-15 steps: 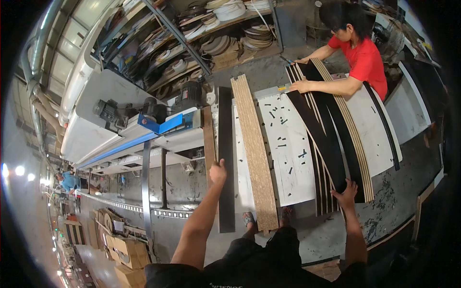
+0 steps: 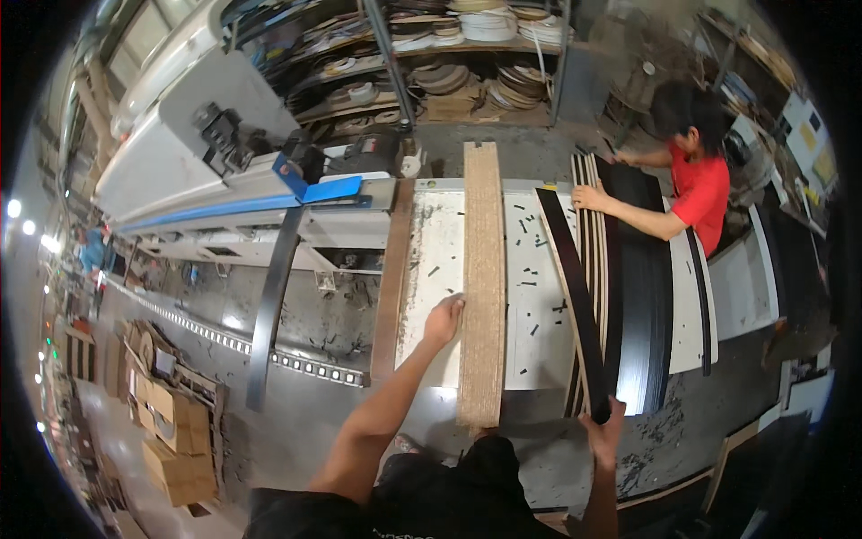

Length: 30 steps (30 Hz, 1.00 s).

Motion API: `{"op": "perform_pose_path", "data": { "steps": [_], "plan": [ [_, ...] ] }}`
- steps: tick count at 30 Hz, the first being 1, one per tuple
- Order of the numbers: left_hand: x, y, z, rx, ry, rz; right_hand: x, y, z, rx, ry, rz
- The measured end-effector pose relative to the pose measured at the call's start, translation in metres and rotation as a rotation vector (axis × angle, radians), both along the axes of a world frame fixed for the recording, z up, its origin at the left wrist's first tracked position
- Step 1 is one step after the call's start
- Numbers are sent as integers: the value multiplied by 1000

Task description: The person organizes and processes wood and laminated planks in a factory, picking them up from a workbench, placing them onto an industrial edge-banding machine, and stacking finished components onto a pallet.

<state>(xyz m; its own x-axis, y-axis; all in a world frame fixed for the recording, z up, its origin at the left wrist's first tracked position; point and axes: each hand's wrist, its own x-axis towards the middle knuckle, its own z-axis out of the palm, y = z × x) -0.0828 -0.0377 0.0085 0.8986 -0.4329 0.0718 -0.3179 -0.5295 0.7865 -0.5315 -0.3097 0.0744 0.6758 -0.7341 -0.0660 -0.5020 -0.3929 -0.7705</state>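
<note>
Head view: my right grip (image 2: pixel 606 437) holds a stiff-looking black board (image 2: pixel 578 305) by its end; whether my left grip (image 2: pixel 444 321) holds, I can't tell.

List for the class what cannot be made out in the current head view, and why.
- Head view: the left hand's exact contact with the wood-grain board, covered by the hand itself.
- Head view: the underside of the dark strip at the right hand, hidden by the strip.
- Head view: anything at the co-worker's far hand, too small and blurred.
- Head view: the wearer's black shirt, cut off by the lower edge.
</note>
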Motion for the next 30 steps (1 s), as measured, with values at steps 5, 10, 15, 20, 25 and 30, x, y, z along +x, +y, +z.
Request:
{"op": "perform_pose_path", "data": {
  "steps": [5, 10, 15, 20, 25, 30],
  "plan": [
    [-71, 99, 31, -75, 137, 70, 59, 113, 42, 228, -130, 85],
    [-195, 233, 70, -357, 436, -180, 160, 259, 85, 485, -372, 381],
    [-256, 356, 116, -596, 249, -222, 238, 455, 141, 790, -547, 757],
    [-280, 484, 150, -601, 88, 208, 272, 652, 170, 955, -561, 1145],
    [-320, 592, 151, -587, 10, 750, 261, 822, 196, 1340, -392, 1423],
    [-341, 701, 123, -474, -121, 1258, 275, 966, 205, 1359, -47, 1762]
  ]
}}
